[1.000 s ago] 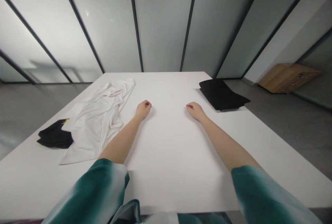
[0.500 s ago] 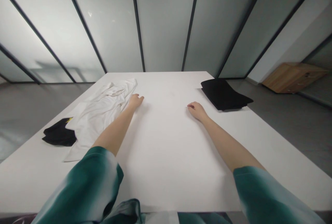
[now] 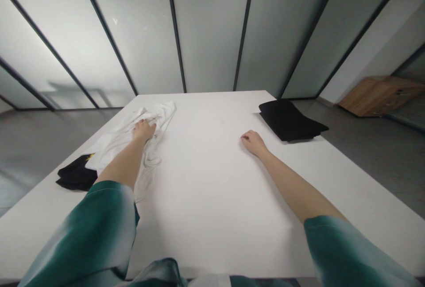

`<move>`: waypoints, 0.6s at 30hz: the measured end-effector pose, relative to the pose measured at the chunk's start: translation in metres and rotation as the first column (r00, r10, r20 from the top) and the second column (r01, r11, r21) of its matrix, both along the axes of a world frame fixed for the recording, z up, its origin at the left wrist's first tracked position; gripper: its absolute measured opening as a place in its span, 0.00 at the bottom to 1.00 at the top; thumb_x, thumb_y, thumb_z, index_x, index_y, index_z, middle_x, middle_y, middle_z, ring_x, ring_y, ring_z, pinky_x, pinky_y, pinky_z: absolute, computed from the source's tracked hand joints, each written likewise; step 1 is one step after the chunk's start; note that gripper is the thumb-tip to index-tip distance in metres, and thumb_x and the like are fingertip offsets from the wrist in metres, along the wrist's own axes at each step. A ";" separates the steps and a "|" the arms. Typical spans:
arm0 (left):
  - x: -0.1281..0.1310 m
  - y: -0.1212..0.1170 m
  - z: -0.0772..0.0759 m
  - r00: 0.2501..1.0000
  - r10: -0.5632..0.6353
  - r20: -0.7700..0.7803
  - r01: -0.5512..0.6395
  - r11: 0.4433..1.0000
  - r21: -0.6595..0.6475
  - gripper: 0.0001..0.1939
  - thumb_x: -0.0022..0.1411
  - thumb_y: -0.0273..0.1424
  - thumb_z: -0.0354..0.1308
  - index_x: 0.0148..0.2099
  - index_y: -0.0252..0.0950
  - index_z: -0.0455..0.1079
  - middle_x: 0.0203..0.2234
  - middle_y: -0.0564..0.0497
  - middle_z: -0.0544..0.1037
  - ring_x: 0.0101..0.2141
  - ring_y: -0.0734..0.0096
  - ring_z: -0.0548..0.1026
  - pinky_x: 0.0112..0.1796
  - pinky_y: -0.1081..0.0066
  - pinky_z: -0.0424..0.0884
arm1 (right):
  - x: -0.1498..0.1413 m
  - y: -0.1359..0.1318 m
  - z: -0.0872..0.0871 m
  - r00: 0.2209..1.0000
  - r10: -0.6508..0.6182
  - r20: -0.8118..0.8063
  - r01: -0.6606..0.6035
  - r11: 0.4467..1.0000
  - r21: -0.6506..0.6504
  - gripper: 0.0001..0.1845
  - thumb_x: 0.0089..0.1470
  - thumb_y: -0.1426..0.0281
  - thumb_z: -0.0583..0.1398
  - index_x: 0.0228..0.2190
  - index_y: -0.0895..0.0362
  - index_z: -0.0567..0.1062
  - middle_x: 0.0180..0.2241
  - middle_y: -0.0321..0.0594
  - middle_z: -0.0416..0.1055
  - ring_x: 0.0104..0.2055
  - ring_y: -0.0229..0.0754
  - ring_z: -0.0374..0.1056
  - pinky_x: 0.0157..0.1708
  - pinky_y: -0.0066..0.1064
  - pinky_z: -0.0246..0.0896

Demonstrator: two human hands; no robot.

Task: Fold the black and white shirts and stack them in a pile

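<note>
A crumpled white shirt (image 3: pixel 114 143) lies along the left side of the white table (image 3: pixel 199 198). My left hand (image 3: pixel 144 129) is on its upper part, with bent fingers gathering the cloth. Folds of the shirt bulge to the right of my left forearm and look slightly blurred; the forearm hides part of the fabric. My right hand (image 3: pixel 253 142) rests on the bare tabletop right of centre. Its fingers are curled in, and I see nothing in them. Nearest to it is a stack of folded black cloth (image 3: pixel 288 121).
A folded black garment (image 3: pixel 78 174) with a yellow mark sits at the left table edge, partly under the shirt. Beyond the table stand frosted glass panels (image 3: pixel 209 30) with dark frames. A wooden cabinet (image 3: pixel 381 94) is on the floor at the far right.
My left hand has moved left from the tabletop onto the white shirt. The shirt's lower part has shifted to the right and bunched up. My right hand has stayed in place.
</note>
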State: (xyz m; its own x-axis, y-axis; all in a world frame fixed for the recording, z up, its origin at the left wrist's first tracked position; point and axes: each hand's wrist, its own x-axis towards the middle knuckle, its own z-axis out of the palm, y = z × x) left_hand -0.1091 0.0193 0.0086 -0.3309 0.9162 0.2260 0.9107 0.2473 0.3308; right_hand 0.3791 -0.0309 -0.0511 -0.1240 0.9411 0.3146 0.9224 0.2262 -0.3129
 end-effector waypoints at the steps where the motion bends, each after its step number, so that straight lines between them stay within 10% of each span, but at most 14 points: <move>1: 0.005 0.003 0.003 0.998 0.013 0.060 -0.016 0.999 0.048 0.34 0.61 0.39 0.50 0.64 0.24 0.62 0.64 0.29 0.62 0.64 0.41 0.59 0.61 0.50 0.56 | 0.000 0.000 0.000 1.000 0.000 0.004 0.000 1.000 0.002 0.14 0.58 0.73 0.56 0.37 0.60 0.82 0.41 0.49 0.76 0.44 0.46 0.70 0.48 0.32 0.60; 9: 0.120 0.021 0.012 0.694 -0.262 0.671 0.106 0.959 0.264 0.35 0.57 0.40 0.58 0.65 0.33 0.62 0.64 0.40 0.65 0.63 0.52 0.63 0.61 0.60 0.58 | -0.002 0.000 0.001 0.999 -0.022 0.041 0.022 1.000 0.003 0.14 0.58 0.74 0.55 0.38 0.61 0.81 0.41 0.49 0.76 0.44 0.47 0.69 0.47 0.34 0.60; 18: 0.287 -0.015 -0.002 0.302 -0.428 0.852 0.392 0.870 0.298 0.32 0.56 0.37 0.60 0.62 0.33 0.67 0.64 0.40 0.66 0.64 0.55 0.61 0.62 0.61 0.54 | 0.004 0.004 -0.010 0.993 0.008 -0.114 -0.002 0.999 0.046 0.20 0.54 0.71 0.57 0.49 0.60 0.75 0.42 0.49 0.75 0.44 0.49 0.70 0.49 0.40 0.62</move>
